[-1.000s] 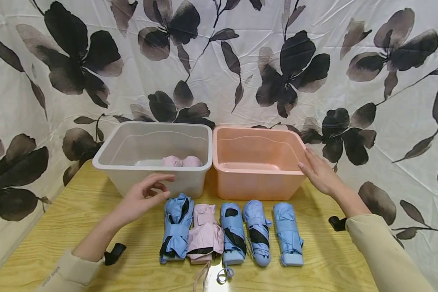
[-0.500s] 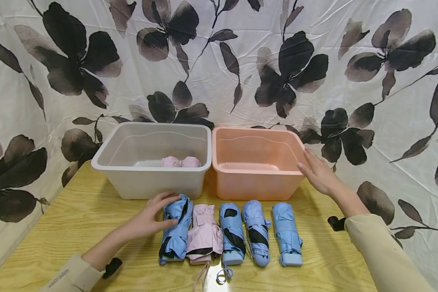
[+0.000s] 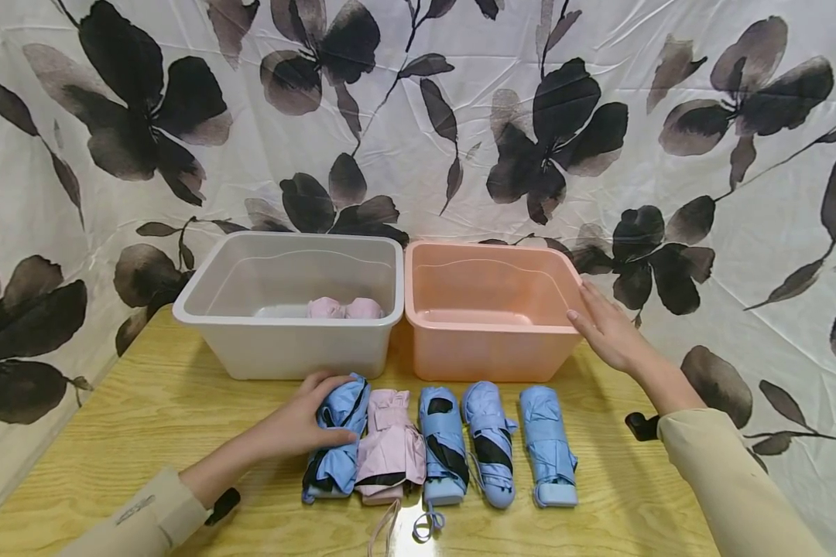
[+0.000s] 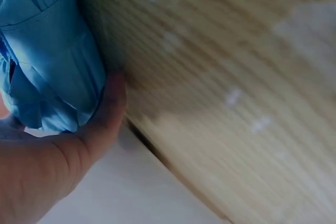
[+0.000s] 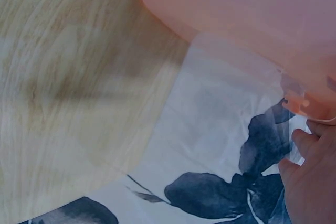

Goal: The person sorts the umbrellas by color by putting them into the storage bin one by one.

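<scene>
My left hand [image 3: 305, 414] grips the leftmost folded blue umbrella [image 3: 349, 402], thumb on the near side and fingers round its upper part. In the left wrist view this blue umbrella [image 4: 55, 61] lies against the curled thumb and hand [image 4: 50, 169]. Right beside it is a folded pink umbrella [image 3: 392, 441] with a cord. Three more blue umbrellas follow to the right: one with a looped cord [image 3: 444, 437], one with a rounded end [image 3: 489, 433] and one with a flat end [image 3: 549, 445]. My right hand [image 3: 609, 329] rests with straight fingers on the right rim of the orange-pink bin [image 3: 495, 352].
A light grey bin [image 3: 292, 348] stands left of the orange-pink one, with two pink rolled bundles [image 3: 344, 309] inside. Both bins sit at the back of the wood-grain table [image 3: 620, 480]. A floral curtain [image 3: 425, 116] hangs behind.
My left hand has come down from in front of the grey bin onto the leftmost blue umbrella and closed round it. The right hand stays at the orange-pink bin's rim.
</scene>
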Available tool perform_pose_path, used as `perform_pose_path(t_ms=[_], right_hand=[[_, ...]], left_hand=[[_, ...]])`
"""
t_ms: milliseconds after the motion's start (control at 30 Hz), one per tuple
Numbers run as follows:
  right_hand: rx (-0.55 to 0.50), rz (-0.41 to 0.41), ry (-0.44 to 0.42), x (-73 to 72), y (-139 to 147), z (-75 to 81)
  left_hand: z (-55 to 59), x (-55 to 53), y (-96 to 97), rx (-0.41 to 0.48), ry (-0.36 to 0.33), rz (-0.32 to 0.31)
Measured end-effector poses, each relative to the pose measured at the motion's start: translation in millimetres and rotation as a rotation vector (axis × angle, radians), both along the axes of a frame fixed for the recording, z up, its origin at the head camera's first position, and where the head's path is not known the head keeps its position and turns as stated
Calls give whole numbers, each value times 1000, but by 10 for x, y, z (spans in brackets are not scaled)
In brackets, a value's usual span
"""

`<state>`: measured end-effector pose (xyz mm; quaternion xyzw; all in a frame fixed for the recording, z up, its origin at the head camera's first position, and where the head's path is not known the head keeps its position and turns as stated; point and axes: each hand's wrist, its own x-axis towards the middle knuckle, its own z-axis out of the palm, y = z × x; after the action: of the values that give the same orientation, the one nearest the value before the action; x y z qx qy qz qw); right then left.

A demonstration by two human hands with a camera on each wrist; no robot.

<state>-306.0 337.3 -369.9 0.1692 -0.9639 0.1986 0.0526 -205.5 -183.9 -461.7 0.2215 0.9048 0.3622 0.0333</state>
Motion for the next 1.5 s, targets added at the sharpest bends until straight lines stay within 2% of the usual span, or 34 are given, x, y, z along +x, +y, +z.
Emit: perform_pose_path(t_ms=[267, 433, 700, 1033, 1200, 1367, 1500], right_hand=[[1, 3, 8, 2, -1, -1], [-2, 7, 4, 15, -5, 0], [-7, 11, 1, 22, 4, -15], [-9, 16, 10, 6, -3, -5], [-13, 18, 22, 5, -14, -12], [-16, 11, 21, 12, -10, -12], [-16, 9, 14, 15, -2, -12]], left_hand=[[58, -17, 84, -48, -32, 31], [56, -17, 146, -36, -39, 55], [8, -20, 196, 66, -76, 115], [46, 38, 121, 157, -57, 119], [178, 81, 73, 247, 12, 127], [395, 129, 69, 332, 89, 104], [577, 148, 112, 420, 117, 103]])
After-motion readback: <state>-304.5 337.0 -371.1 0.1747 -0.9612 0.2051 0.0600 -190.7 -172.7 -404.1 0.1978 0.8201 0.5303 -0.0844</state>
